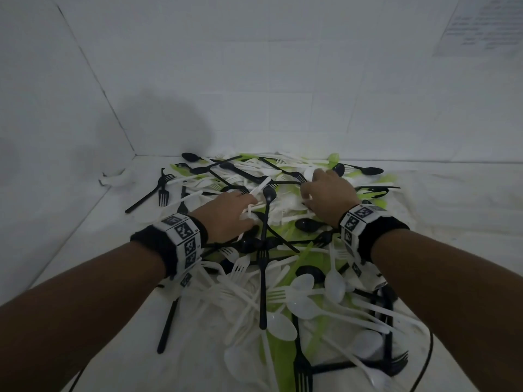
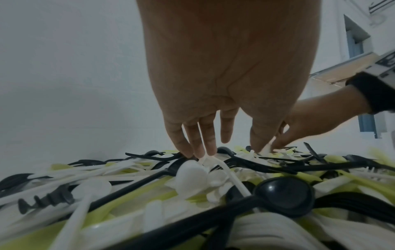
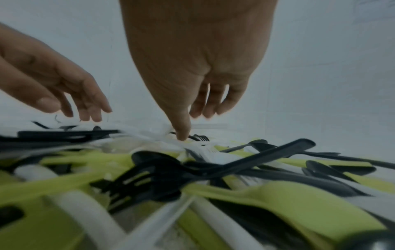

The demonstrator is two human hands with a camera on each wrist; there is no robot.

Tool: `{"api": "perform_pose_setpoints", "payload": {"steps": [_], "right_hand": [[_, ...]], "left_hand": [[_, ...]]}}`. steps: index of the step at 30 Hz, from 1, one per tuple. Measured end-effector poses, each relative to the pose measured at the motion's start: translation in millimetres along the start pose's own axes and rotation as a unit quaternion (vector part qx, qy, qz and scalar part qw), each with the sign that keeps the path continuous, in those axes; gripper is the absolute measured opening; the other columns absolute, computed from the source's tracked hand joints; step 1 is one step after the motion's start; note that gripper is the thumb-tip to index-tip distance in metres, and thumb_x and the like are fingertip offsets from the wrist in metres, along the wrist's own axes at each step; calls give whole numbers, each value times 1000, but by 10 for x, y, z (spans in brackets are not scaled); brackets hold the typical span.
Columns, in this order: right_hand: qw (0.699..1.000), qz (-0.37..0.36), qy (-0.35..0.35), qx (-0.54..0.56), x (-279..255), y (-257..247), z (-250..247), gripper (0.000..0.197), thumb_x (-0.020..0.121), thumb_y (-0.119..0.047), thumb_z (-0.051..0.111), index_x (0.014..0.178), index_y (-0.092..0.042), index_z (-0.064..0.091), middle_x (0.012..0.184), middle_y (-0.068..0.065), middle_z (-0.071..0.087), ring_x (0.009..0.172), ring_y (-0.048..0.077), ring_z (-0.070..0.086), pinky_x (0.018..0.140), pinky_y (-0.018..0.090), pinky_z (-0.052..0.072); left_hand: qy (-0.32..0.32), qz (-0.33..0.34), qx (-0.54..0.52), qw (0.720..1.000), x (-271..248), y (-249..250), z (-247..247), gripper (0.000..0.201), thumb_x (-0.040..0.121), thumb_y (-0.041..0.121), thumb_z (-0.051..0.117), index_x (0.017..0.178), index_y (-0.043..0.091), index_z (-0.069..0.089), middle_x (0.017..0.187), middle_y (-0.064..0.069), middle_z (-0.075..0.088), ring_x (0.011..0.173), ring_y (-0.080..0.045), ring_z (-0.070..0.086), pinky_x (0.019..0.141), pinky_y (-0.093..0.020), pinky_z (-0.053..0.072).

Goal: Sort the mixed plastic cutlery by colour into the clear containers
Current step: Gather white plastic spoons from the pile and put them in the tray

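A mixed pile of cutlery (image 1: 271, 250) in white, black and lime green covers the white surface. My left hand (image 1: 249, 205) reaches down into the middle of the pile. A thin white handle (image 2: 202, 138) passes between two of its fingers (image 2: 192, 145), and more white pieces bunch under them. My right hand (image 1: 307, 193) is a little to the right and farther back. Its thumb (image 3: 181, 133) touches white cutlery (image 3: 162, 137) while the other fingers hang loosely above, holding nothing that I can see. No clear container is in view.
White walls close in the left side and the back. A black rectangular frame (image 1: 389, 321) lies under cutlery at the lower right, with a dark cable (image 1: 428, 355) beside it. A crumpled white scrap (image 1: 116, 179) sits near the back left corner.
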State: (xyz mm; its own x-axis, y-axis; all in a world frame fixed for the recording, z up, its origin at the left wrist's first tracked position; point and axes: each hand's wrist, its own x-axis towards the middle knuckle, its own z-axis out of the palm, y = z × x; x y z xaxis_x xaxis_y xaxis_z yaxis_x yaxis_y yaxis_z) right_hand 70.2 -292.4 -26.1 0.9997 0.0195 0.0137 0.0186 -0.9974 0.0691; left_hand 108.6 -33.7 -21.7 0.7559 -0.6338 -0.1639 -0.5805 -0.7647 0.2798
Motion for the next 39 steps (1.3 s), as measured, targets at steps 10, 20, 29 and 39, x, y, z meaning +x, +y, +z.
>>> {"api": "perform_pose_setpoints", "payload": {"steps": [10, 20, 29, 39], "right_hand": [[974, 80, -45, 207, -2, -172, -47, 27, 108, -34, 35, 96, -12, 45, 93, 8, 58, 84, 29, 54, 70, 35, 38], [958, 151, -68, 232, -337, 122, -22, 26, 103, -29, 38, 82, -14, 44, 88, 5, 54, 85, 25, 54, 71, 36, 39], [958, 126, -76, 247, -815, 326, 52, 35, 102, -29, 47, 71, -13, 41, 75, 5, 47, 77, 27, 48, 60, 35, 30], [941, 180, -54, 281, -1135, 487, 56, 19, 102, -31, 50, 110, -14, 54, 94, 0, 60, 91, 26, 60, 68, 34, 45]], "left_hand": [[4, 48, 132, 990, 106, -163, 30, 36, 100, 20, 52, 135, 26, 58, 127, -3, 54, 120, -25, 50, 97, -45, 48], [22, 183, 154, 971, 238, 328, 145, 29, 104, 37, 48, 126, 22, 60, 118, -5, 55, 109, -24, 51, 90, -40, 47], [-107, 245, 81, 960, -80, 1009, 355, 33, 94, 56, 59, 90, 23, 54, 80, 1, 60, 70, -18, 56, 60, -35, 46], [22, 324, 252, 912, -63, 1323, 613, 39, 94, 8, 53, 132, 17, 52, 119, -10, 49, 101, -30, 49, 75, -42, 48]]}}
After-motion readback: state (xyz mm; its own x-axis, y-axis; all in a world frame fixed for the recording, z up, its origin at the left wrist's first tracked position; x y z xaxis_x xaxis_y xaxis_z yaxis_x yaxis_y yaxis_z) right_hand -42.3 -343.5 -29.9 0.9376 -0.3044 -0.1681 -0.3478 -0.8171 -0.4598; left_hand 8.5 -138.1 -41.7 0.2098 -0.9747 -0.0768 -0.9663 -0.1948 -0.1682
